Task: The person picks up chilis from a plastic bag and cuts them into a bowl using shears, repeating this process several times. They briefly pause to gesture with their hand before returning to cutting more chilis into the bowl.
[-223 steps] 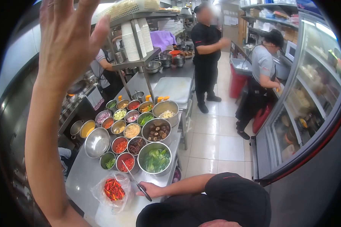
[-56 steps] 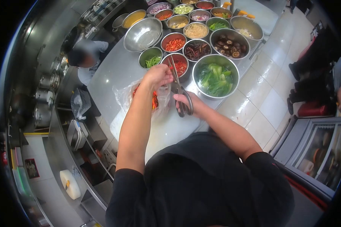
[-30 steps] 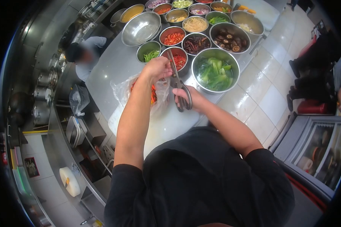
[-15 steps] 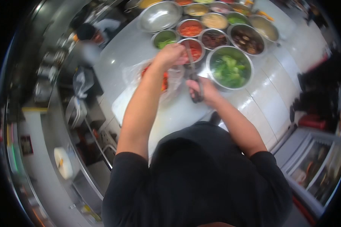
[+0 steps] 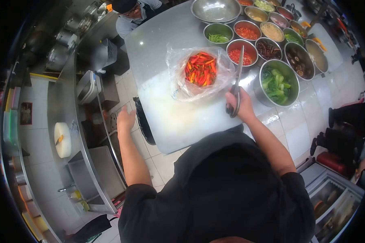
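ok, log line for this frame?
right hand: holds scissors, blades over chopped-chili bowl | left hand: empty, off the counter | bag of chilies: on cutting board

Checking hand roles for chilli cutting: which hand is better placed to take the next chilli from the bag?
Left: the left hand is empty, though off the counter; the right hand holds the scissors.

Brushed, softly glossy stainless steel on the prep table (image 5: 158,44). Shiny metal blades on the scissors (image 5: 236,87), with dark matt handles. Thin, clear, crinkled plastic for the bag (image 5: 178,81), holding glossy, smooth-skinned red chillies (image 5: 200,69). Polished steel for the empty mixing bowl (image 5: 215,9) and the bowl of greens (image 5: 276,82). Pale, matt, translucent plastic cutting board (image 5: 178,121). Matt black cloth on the shirt (image 5: 231,190).
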The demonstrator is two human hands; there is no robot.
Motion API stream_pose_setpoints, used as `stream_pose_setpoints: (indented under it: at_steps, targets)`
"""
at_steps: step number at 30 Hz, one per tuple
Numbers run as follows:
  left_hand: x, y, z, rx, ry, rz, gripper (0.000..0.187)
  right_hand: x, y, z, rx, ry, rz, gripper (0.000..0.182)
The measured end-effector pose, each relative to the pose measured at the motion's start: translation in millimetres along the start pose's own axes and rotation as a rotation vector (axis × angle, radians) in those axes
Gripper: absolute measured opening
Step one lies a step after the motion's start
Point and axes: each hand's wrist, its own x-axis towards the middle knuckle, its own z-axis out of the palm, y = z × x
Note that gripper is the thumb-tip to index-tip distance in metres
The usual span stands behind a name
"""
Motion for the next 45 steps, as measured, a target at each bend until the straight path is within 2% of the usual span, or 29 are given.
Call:
stream_pose_setpoints:
  at_steps: [1,3,5,7,10,13,16,19,22,25,28,34,40,45]
  targets:
    - [-2,1,8,0.212,0.048,0.101,0.042,2,0,0,-0.001,0.014,-0.003,0.031]
    - [-16,86,5,-0.095,-0.125,0.038,0.034,2,-1,0,-0.002,0.029,-0.014,0.031]
    - [-16,132,31,-0.181,-0.077,0.38,0.026,2,1,2,0.014,0.024,-0.013,0.031]
    - [-19,188,43,-0.12,-0.127,0.543,0.019,3,5,1,0.05,0.02,0.005,0.032]
    - [-4,230,67,0.049,-0.221,0.62,0.021,-2,-3,0,-0.01,0.011,-0.018,0.032]
    - [25,240,100,0.225,-0.141,0.744,0.02,-3,2,-5,0.001,-0.017,-0.068,0.032]
    - [36,256,116,0.463,-0.109,0.573,0.018,-1,10,-4,0.121,-0.028,-0.089,0.039]
    - [36,256,120,0.466,-0.048,0.557,0.021,1,16,-5,0.15,-0.043,-0.097,0.04]
    - [27,250,122,0.488,0.058,0.638,0.025,0,19,-5,0.177,-0.054,-0.096,0.04]
    - [25,246,112,0.377,-0.011,0.616,0.022,1,18,-6,0.167,-0.06,-0.093,0.04]
    - [12,254,86,0.425,-0.207,0.583,0.02,2,16,-6,0.156,-0.078,-0.079,0.039]
    - [22,243,102,0.31,-0.172,0.66,0.021,2,16,-6,0.158,-0.11,-0.091,0.039]
    - [17,251,104,0.304,-0.13,0.593,0.023,1,16,-10,0.189,-0.11,-0.066,0.039]
    - [14,253,105,0.237,-0.078,0.625,0.022,2,15,-11,0.198,-0.116,-0.05,0.035]
